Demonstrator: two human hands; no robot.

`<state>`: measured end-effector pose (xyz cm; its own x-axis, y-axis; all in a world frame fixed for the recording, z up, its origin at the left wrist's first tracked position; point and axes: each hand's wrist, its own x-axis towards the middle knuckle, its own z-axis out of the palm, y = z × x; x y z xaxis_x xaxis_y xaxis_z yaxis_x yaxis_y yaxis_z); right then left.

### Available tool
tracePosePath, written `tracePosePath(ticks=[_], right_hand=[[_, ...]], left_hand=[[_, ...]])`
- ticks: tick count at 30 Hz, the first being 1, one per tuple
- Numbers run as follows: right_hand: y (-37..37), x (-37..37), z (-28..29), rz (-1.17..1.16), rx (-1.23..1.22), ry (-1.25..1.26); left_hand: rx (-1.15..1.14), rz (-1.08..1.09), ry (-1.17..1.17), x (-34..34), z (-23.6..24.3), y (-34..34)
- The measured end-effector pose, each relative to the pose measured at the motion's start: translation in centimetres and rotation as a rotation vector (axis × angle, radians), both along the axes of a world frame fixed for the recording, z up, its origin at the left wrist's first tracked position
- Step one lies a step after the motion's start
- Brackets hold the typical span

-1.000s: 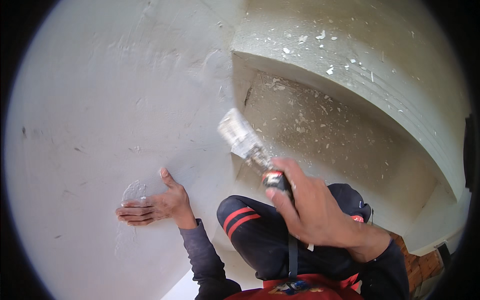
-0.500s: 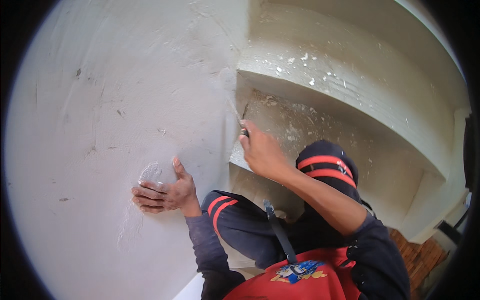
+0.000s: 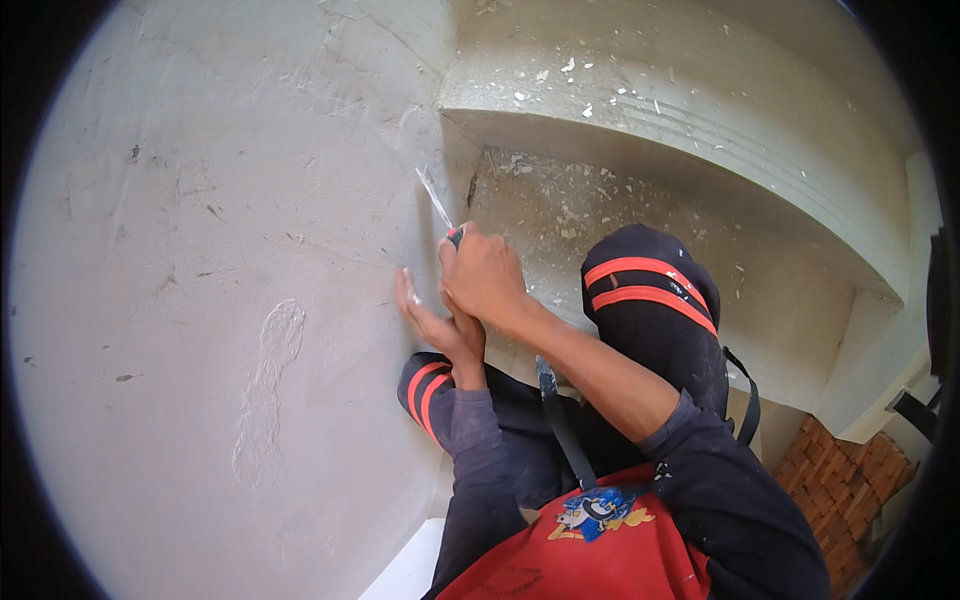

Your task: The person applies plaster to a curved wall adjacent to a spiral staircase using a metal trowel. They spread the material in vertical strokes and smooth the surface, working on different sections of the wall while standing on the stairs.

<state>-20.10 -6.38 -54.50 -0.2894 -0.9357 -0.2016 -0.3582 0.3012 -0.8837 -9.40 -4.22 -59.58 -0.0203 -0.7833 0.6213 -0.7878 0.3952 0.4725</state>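
Pale wall (image 3: 180, 250) fills the left, and the right hand (image 3: 487, 280) grips the scraper (image 3: 435, 197) near the corner, blade contact unclear. Left hand (image 3: 445, 325) is open just beside; looks like scraping, and another stroke calls for a steady blade angle.

On my feed the wall (image 3: 170, 250) reads as matt painted plaster, mostly smooth but scuffed, with a wrinkled, rougher patch (image 3: 268, 385) on it. I see the steps (image 3: 640, 118) as hard and painted, faintly glossy in places, gritty where white papery flakes (image 3: 587, 111) lie. The scraper (image 3: 433, 196) shows me a thin blade, metal by its look, dulled with white; its dark handle (image 3: 456, 237) looks like plastic. I get matt dark cloth on the trousers (image 3: 665, 350) and red cloth on the shirt (image 3: 630, 550). The floor (image 3: 835, 480) looks like reddish-brown wood or tile; I can't tell which.
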Motion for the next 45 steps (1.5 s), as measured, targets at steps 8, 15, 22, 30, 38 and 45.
tracePosePath(ticks=[8,15,22,30,38,45], right_hand=[[-0.6,-0.6,-0.2,0.104,0.054,-0.006],[-1.3,1.6,-0.4,0.114,0.078,-0.082],[-2.7,1.6,-1.9,-0.027,0.022,-0.098],[-0.1,0.6,-0.6,0.155,0.088,0.067],[-0.3,0.3,-1.7,0.148,0.052,0.106],[-0.2,0.3,-1.9,0.153,0.081,0.121]], left_hand=[[0.73,-0.175,0.774,0.6,0.6,-1.3],[0.708,-0.378,1.042,0.5,0.8,-0.7],[0.7,-0.325,1.006,1.0,0.3,-0.8],[0.733,-0.286,0.871,0.7,1.1,-1.2],[0.752,-0.251,0.932,1.0,1.5,-0.9],[0.75,-0.288,0.764,0.5,0.7,-0.9]])
